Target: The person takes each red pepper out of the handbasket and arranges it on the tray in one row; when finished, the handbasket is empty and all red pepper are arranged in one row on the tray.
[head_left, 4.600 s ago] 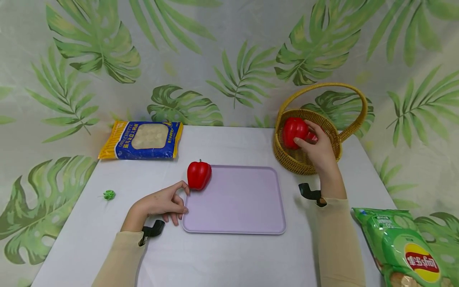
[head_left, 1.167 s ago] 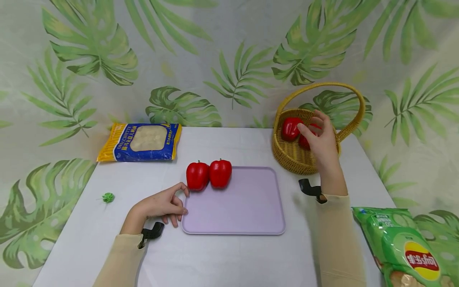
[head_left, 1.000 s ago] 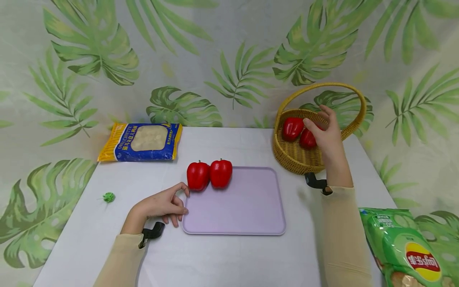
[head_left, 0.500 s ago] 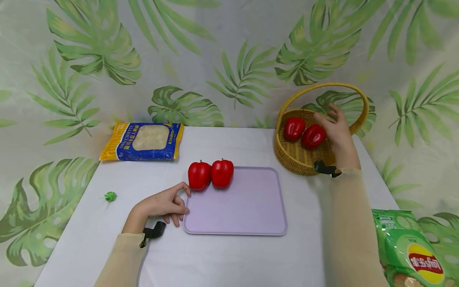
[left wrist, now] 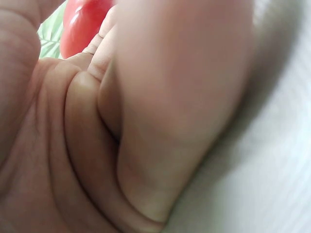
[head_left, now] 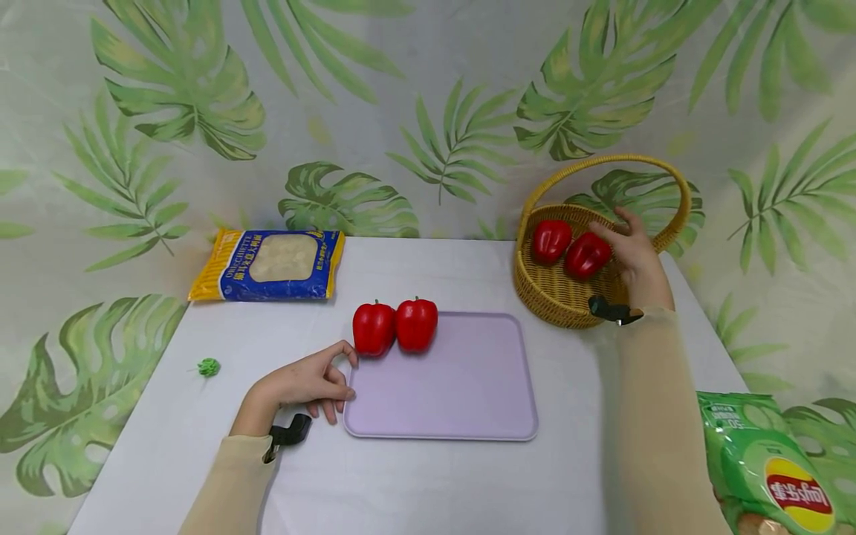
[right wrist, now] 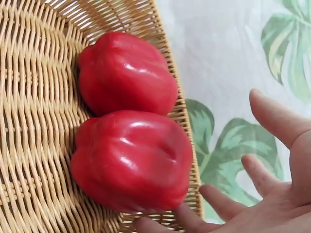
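My left hand (head_left: 304, 383) rests at the left rim of the pale purple tray (head_left: 461, 386), its bent fingers and thumb touching the edge. Side by side at the tray's back left corner stand a red bell pepper (head_left: 373, 328) and another red bell pepper (head_left: 417, 325). The yellow wicker basket (head_left: 551, 308) at the back right contains two more, the left bell pepper (head_left: 552, 241) and the right bell pepper (head_left: 588, 255). Over the basket's right side is my right hand (head_left: 635, 256), fingers spread and holding nothing. In the right wrist view its fingertips come close to the lower bell pepper (right wrist: 133, 162).
A blue and yellow orecchiette bag (head_left: 274, 265) lies at the back left. Nearer on that side is a small green tuft (head_left: 208, 367). A green chip bag (head_left: 769, 461) lies at the front right. The basket's tall handle (head_left: 682, 200) arches above its bowl.
A second bell pepper has come onto the tray beside the first. My right hand, which gripped a pepper in the basket 4.6 s ago, is now empty, further right. My left hand stays put.
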The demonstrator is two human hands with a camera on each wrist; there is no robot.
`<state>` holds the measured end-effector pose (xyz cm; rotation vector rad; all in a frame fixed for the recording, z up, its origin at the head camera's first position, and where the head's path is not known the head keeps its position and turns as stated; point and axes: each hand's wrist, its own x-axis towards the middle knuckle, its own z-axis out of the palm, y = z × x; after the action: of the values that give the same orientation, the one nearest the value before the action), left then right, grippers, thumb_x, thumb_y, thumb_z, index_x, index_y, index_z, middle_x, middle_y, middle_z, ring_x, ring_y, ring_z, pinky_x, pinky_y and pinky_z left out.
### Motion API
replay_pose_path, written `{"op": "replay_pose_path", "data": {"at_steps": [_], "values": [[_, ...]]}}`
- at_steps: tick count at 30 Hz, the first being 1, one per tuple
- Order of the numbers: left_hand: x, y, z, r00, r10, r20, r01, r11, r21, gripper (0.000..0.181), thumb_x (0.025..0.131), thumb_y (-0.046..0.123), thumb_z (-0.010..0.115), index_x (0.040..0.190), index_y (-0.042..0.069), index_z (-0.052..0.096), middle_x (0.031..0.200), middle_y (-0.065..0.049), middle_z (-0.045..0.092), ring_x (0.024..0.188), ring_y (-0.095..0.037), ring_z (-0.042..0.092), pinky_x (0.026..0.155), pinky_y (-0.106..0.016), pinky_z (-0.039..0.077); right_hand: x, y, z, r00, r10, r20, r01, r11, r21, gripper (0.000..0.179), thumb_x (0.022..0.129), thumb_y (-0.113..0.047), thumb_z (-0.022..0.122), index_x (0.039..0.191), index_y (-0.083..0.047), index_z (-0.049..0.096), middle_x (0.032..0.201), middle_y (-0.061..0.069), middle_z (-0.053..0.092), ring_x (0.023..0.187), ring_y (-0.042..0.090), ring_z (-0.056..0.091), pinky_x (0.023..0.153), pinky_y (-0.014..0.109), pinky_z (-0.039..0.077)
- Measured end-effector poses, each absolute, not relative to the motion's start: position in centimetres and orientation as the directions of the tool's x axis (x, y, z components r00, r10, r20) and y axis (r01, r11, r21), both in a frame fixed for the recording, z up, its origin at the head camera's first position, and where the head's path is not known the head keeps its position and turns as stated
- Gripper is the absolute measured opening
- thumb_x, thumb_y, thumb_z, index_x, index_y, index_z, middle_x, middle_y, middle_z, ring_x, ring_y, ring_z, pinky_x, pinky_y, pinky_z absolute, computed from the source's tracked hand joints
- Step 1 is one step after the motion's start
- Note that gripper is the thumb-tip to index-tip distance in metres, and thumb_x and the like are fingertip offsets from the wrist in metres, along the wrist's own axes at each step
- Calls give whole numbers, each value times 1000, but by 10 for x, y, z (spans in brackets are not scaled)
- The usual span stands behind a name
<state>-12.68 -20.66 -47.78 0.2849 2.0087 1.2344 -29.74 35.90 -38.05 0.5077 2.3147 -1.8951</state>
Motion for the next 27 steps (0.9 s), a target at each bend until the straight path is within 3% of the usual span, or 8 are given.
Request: {"op": "replay_pose_path", "data": {"at_steps": [4, 11, 18, 27], "values": [[-126, -206, -478, -696, 530, -485, -195, 511, 837, 51, 97, 20, 77, 133, 14, 41, 78, -8, 75, 64, -25, 77, 48, -23, 51, -300, 363, -384, -931, 168, -325, 348, 136, -927, 95, 100, -44, 71, 170, -38, 8, 181, 8, -8, 166, 38, 7, 129, 64, 21], [-127, -205, -477, -697, 526, -487, -194, 516, 834, 51, 97, 21, 77, 133, 14, 42, 78, -8, 75, 63, -24, 77, 49, -23, 52, -305, 368, -391, -916, 156, -370, 391, 142, -909, 95, 101, -39, 71, 171, -39, 5, 180, 11, -3, 161, 38, 23, 125, 67, 30], [-126, -205, -477, -696, 531, -484, -191, 513, 837, 51, 97, 21, 77, 133, 13, 42, 79, -8, 75, 63, -24, 77, 48, -23, 52, -306, 370, -396, -905, 108, -412, 421, 89, -902, 94, 105, -27, 67, 171, -38, 1, 179, 14, -9, 165, 37, 9, 124, 69, 28], [-126, -206, -478, -698, 533, -477, -182, 512, 839, 51, 97, 21, 77, 133, 13, 42, 78, -8, 75, 63, -24, 77, 48, -23, 52, -306, 374, -402, -892, 53, -449, 453, 98, -886, 88, 108, -20, 59, 171, -33, -1, 179, 12, -14, 165, 39, 4, 122, 66, 30]]}}
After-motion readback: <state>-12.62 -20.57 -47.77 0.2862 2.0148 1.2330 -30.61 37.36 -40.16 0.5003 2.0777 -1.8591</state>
